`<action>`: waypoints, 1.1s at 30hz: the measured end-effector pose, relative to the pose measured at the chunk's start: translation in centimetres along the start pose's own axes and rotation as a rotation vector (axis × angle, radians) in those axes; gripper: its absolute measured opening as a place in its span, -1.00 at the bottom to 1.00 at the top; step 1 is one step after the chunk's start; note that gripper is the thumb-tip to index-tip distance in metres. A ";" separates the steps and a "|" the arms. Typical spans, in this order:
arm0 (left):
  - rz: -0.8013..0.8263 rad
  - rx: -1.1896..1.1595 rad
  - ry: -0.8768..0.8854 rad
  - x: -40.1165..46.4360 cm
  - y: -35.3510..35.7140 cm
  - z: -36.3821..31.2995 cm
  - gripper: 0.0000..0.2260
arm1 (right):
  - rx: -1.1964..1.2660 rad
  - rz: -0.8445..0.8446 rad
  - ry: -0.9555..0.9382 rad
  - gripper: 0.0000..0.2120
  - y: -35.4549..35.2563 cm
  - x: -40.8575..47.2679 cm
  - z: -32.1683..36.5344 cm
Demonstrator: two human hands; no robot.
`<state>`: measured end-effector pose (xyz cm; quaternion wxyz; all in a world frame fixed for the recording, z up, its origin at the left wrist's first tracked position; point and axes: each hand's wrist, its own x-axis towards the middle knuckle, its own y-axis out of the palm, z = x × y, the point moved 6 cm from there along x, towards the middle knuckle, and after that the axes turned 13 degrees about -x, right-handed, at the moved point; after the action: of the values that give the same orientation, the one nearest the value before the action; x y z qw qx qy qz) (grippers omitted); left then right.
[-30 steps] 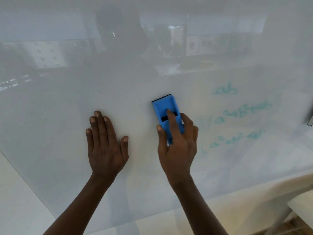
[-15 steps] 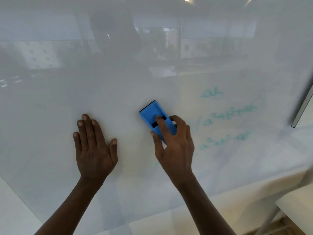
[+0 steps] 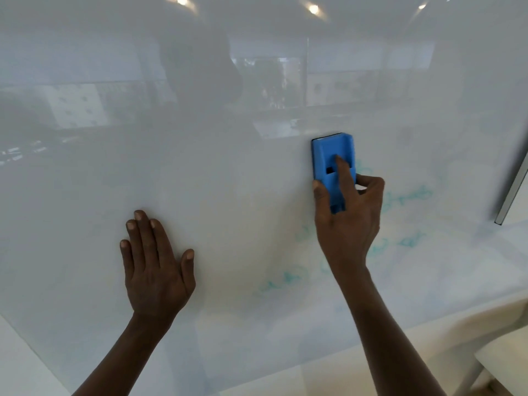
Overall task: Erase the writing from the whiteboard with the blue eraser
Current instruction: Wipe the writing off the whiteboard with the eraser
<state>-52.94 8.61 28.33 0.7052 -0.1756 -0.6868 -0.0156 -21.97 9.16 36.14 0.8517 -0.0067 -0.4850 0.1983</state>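
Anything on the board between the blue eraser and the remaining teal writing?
Nothing visible. The blue eraser, held in the right hand, sits flat on the whiteboard; teal writing lies right and below. Left hand is off to the left.

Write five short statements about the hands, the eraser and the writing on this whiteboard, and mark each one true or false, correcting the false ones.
1. The right hand holds the blue eraser against the whiteboard. True.
2. The left hand grips a marker. False: it lies flat and open on the board, holding nothing.
3. Teal writing remains on the board to the right of and below the eraser. True.
4. The eraser lies left of the left hand. False: it is to the right of it and higher on the board.
5. The index finger of the right hand rests on top of the eraser. True.
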 end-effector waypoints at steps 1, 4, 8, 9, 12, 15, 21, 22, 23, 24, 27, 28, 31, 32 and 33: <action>0.000 -0.004 -0.001 0.0 0.0 0.0 -0.32 | -0.002 0.006 0.045 -0.55 -0.1 0.5 -0.6; -0.003 -0.008 -0.003 0.0 -0.1 -0.1 -0.32 | 0.016 0.010 0.185 -0.53 -0.3 1.3 -2.8; -0.009 -0.008 0.004 0.1 -0.1 -0.1 -0.32 | 0.042 -0.006 0.327 -0.53 -0.4 1.3 -4.6; -0.012 -0.005 0.006 0.1 -0.1 -0.2 -0.32 | 0.048 -0.007 0.368 -0.52 -0.3 1.2 -4.8; -0.011 -0.005 0.006 0.0 -0.1 -0.1 -0.32 | 0.058 -0.011 0.524 -0.53 -0.1 0.8 -5.5; -0.011 -0.011 0.007 0.0 0.0 -0.1 -0.33 | 0.059 -0.022 0.635 -0.53 0.0 0.4 -5.7; -0.016 -0.015 0.004 -0.1 0.0 -0.2 -0.33 | 0.112 -0.023 0.473 -0.53 0.3 -1.4 -3.6; -0.014 -0.017 0.003 0.0 0.0 -0.2 -0.34 | 0.105 -0.012 0.400 -0.53 0.5 -2.1 -2.7; -0.014 -0.019 0.003 0.0 0.0 -0.2 -0.35 | 0.096 -0.001 0.331 -0.53 0.7 -2.8 -1.8; -0.013 -0.023 0.002 0.0 -0.1 -0.2 -0.36 | 0.090 0.011 0.274 -0.53 0.9 -3.6 -0.8; -0.009 -0.045 -0.007 -0.1 -0.1 -0.3 -0.40 | 0.110 0.053 0.154 -0.53 1.5 -6.0 1.4; -0.009 -0.052 -0.007 0.0 -0.1 -0.4 -0.40 | 0.116 0.066 0.121 -0.53 1.6 -6.6 2.0; -0.002 -0.055 -0.003 -0.1 -0.1 -0.4 -0.40 | 0.094 0.086 0.022 -0.54 2.0 -8.8 3.6; 0.004 -0.060 -0.006 -0.1 -0.1 -0.4 -0.40 | 0.085 0.091 -0.007 -0.54 2.1 -9.6 4.0; 0.009 -0.068 -0.010 -0.2 -0.1 -0.4 -0.39 | 0.077 0.098 -0.035 -0.55 2.3 -10.6 4.5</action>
<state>-52.61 8.41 28.17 0.6956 -0.2025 -0.6884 -0.0347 -31.22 6.83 29.35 0.8320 0.0059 -0.4909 0.2584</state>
